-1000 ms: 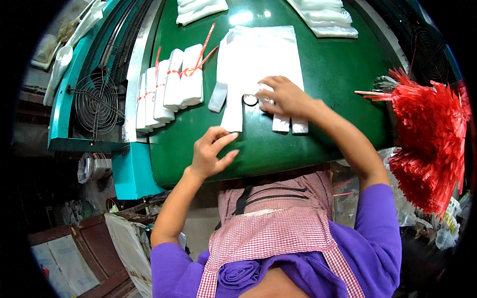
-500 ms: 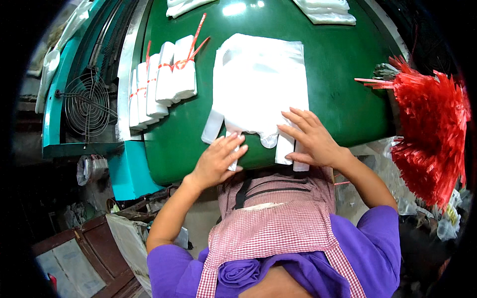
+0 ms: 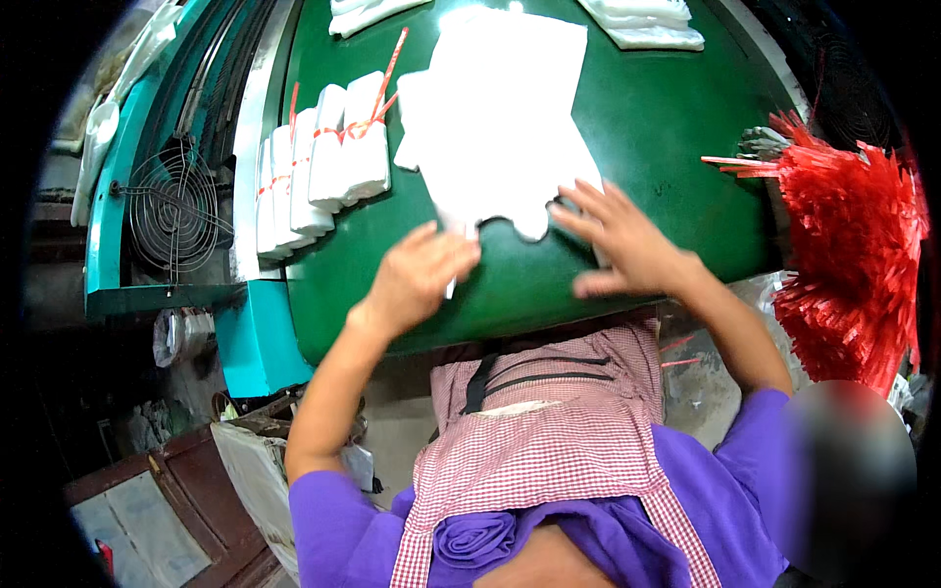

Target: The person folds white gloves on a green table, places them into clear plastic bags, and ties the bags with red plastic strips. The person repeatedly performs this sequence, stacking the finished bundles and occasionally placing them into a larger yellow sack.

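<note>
A stack of white plastic bags (image 3: 505, 108), with a cut-out neck and handle strips at its near end, lies on the green tabletop (image 3: 676, 176). My left hand (image 3: 417, 274) is closed over the left handle strip, a bit of white showing below its fingers. On the right strip, my right hand (image 3: 618, 240) rests with fingers spread and thumb apart, partly hiding the strip. Another white layer sticks out past the stack's left side.
Several white bundles tied with red strips (image 3: 348, 137) stand at the left. More white bags (image 3: 647, 22) lie at the far side. A bunch of red plastic strips (image 3: 853, 255) hangs at the right edge. A round wire guard (image 3: 174, 206) is left of the table.
The stack has moved away from me and its layers have fanned out of line. Both hands have moved slightly farther over the table; the left fingers have curled.
</note>
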{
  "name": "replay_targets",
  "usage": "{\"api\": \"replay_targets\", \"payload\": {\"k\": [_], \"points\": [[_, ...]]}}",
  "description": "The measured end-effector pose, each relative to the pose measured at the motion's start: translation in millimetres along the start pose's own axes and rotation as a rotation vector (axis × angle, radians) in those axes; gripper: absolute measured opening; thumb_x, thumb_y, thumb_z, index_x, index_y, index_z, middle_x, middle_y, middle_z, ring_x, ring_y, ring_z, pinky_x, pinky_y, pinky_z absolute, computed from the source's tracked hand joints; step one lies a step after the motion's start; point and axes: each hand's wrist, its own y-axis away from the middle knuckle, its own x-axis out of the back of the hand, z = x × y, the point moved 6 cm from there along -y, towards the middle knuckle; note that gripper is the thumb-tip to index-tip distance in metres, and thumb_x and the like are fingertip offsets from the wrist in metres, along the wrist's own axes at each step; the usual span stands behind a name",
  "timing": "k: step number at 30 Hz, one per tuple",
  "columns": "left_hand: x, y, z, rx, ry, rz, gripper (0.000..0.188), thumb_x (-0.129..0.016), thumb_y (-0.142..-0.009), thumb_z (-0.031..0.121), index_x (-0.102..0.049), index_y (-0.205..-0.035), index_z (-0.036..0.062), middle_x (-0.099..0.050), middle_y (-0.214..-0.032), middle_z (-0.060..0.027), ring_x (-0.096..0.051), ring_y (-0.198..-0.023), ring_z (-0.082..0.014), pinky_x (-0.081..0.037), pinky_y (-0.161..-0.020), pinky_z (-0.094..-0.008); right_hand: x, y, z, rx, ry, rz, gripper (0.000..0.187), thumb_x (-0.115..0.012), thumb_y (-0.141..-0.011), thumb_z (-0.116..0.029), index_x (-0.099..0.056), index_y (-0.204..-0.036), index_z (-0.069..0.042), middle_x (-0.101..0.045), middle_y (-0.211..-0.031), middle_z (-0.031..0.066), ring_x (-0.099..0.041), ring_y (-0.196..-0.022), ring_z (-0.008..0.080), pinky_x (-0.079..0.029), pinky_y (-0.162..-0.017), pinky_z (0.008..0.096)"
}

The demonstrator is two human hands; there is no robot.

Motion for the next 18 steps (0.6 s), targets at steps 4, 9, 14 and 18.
{"api": "replay_targets", "payload": {"k": [4, 9, 14, 18], "points": [[-6.9, 65.8, 40.0, 0.033, -0.022, -0.064, 0.033, -0.060, -0.079, 0.006, -0.062, -0.112, 0.0098, -0.060, -0.123, -0.0068, -0.055, -0.117, -0.0219, -0.041, -0.098, -0.0403, -24.5, 42.0, -39.8, -0.045, 0.101, -0.159, 0.091, -0.076, -0.066, -0.032, -0.033, -0.144, -0.017, -0.025, -0.151, 0.0130, -0.018, -0.141, 0.0348, -0.018, -0.112, 0.0520], [-1.4, 82.7, 38.2, 0.100, 0.048, 0.046, 0.033, -0.062, -0.075, 0.004, -0.060, -0.107, 0.0130, -0.053, -0.132, -0.0044, -0.048, -0.125, -0.0248, -0.030, -0.107, -0.0442, -26.9, 36.5, -40.4, -0.011, 0.066, 0.005, 0.070, -0.068, -0.072, -0.012, -0.043, -0.137, -0.015, -0.033, -0.148, 0.0093, -0.026, -0.139, 0.0294, -0.022, -0.111, 0.0503], [-0.6, 78.1, 24.0, 0.065, 0.177, -0.009, 0.033, -0.066, -0.071, 0.002, -0.061, -0.101, 0.0121, -0.065, -0.113, -0.0047, -0.056, -0.116, -0.0277, -0.031, -0.106, -0.0475, -24.0, 46.7, -41.7, 0.102, -0.112, 0.135, 0.045, -0.060, -0.074, 0.004, -0.062, -0.114, -0.016, -0.049, -0.137, 0.0108, -0.040, -0.132, 0.0305, -0.032, -0.106, 0.0498], [9.6, 44.0, 10.4, 0.281, 0.518, 0.183, 0.053, -0.075, -0.069, 0.007, -0.055, -0.118, 0.0103, -0.070, -0.093, -0.0064, -0.067, -0.092, -0.0256, -0.042, -0.095, -0.0425, -14.6, 37.8, -37.2, 0.139, -0.193, 0.094, 0.044, -0.059, -0.072, 0.006, -0.062, -0.112, -0.012, -0.051, -0.131, 0.0125, -0.043, -0.129, 0.0316, -0.033, -0.105, 0.0499]]}}
